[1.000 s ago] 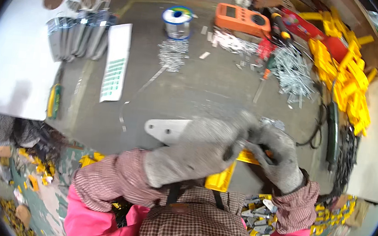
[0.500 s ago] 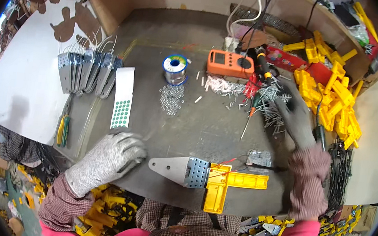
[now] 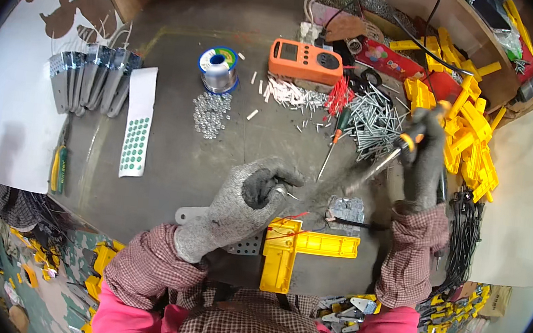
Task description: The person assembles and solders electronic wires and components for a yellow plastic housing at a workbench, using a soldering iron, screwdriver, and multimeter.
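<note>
My left hand (image 3: 254, 188), in a grey glove, is closed above the work, pinching a thin silver screw (image 3: 291, 196) that pokes out past its fingertips. A black-and-yellow screwdriver (image 3: 386, 161) is gripped in my right hand (image 3: 425, 154), its blurred shaft slanting down to the left. Below lies a yellow T-shaped plastic handle shell (image 3: 279, 262) with thin red wires (image 3: 286, 224) across it. The grey metal plate (image 3: 190, 214) joined to its left is mostly hidden by my left hand and wrist.
Loose screws (image 3: 375, 123) lie in a heap beyond my hands, near an orange multimeter (image 3: 306, 62) and a small screwdriver (image 3: 330, 150). Solder spool (image 3: 218, 73), small clear pieces (image 3: 210, 114) and a green-dot sticker sheet (image 3: 138, 120) are left. Yellow shells (image 3: 474, 136) pile up right.
My left hand has moved right, over the metal plate, and now pinches a screw. My right hand has come back from the screw heap with the screwdriver. The view has shifted.
</note>
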A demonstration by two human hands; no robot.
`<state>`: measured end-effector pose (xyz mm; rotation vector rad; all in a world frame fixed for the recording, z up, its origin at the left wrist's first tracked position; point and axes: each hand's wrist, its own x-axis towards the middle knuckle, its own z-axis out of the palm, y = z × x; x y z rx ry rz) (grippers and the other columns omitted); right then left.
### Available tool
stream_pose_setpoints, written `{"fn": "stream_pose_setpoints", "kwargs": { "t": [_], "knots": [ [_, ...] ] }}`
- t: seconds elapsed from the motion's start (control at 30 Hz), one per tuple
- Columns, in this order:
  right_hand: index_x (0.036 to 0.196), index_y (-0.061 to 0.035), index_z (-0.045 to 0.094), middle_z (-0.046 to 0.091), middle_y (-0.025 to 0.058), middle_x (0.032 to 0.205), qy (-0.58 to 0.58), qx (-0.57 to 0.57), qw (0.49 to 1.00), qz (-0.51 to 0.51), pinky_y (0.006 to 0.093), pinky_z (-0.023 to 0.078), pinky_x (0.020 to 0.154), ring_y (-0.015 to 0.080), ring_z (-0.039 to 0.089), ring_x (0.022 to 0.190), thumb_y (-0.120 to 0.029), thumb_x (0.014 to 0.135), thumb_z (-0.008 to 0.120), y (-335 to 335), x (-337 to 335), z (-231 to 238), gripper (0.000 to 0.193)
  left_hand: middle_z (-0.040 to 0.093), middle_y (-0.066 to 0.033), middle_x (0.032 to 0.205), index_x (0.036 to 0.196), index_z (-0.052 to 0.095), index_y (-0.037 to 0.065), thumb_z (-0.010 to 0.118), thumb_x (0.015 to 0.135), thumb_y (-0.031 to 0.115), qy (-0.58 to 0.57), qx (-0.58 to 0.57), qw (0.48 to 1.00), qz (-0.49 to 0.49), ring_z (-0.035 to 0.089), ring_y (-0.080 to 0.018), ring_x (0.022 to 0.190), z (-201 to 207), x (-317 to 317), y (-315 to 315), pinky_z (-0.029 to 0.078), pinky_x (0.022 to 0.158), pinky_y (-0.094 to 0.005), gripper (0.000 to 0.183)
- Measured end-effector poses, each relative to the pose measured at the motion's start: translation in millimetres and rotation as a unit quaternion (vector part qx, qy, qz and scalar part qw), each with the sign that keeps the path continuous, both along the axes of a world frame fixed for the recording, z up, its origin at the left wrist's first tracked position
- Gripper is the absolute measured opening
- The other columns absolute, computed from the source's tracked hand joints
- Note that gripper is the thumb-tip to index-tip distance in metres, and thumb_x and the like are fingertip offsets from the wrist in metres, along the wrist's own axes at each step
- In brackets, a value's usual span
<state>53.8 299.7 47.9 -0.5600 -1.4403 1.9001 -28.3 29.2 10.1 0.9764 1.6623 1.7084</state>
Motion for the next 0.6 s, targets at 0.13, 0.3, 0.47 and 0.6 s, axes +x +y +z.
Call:
{"fn": "stream_pose_setpoints", "kwargs": {
  "t": [0.13,0.3,0.47,0.6],
  "knots": [
    [0.093,-0.008,0.054,0.05,-0.0023,0.063,-0.053,-0.049,0.991,0.114,0.0196,0.038,0.039,0.0059,0.043,0.042,-0.035,0.097,0.05,-2,-9,-23,0.028,0.066,-0.0116,0.1,0.104,0.063,-0.003,0.052,0.086,-0.003,-0.007,-0.018,1.0,0.001,0.065,-0.0171,0.091,-7,-1,-2,0.051,0.083,-0.0283,0.021],
    [0.094,-0.0077,0.054,0.05,-0.0032,0.06,-0.086,-0.058,0.993,0.049,0.0182,0.031,0.035,0.0051,0.041,0.039,-0.036,0.096,0.053,-31,-24,-26,0.029,0.067,-0.0126,0.098,0.103,0.064,-0.002,0.056,0.083,0.0,-0.002,0.029,0.999,0.028,0.065,-0.0187,0.092,-14,5,-2,0.051,0.082,-0.0303,0.022],
    [0.094,-0.0076,0.054,0.051,-0.0026,0.062,-0.066,-0.083,0.991,0.081,0.0184,0.031,0.036,0.0051,0.039,0.039,-0.032,0.098,0.05,-22,-19,-31,0.025,0.067,-0.0133,0.097,0.102,0.066,0.0,0.058,0.08,0.0,0.138,-0.015,0.99,0.014,0.066,-0.0225,0.091,-14,1,-2,0.052,0.08,-0.0327,0.024],
    [0.095,-0.0068,0.054,0.051,-0.002,0.062,-0.07,-0.109,0.991,0.043,0.0192,0.032,0.035,0.0053,0.04,0.039,-0.032,0.098,0.05,-32,-23,-21,0.025,0.067,-0.014,0.099,0.102,0.066,0.0,0.056,0.079,-0.002,0.14,-0.011,0.99,0.016,0.066,-0.0244,0.092,-15,0,-1,0.052,0.081,-0.0337,0.026]
  ]
}}
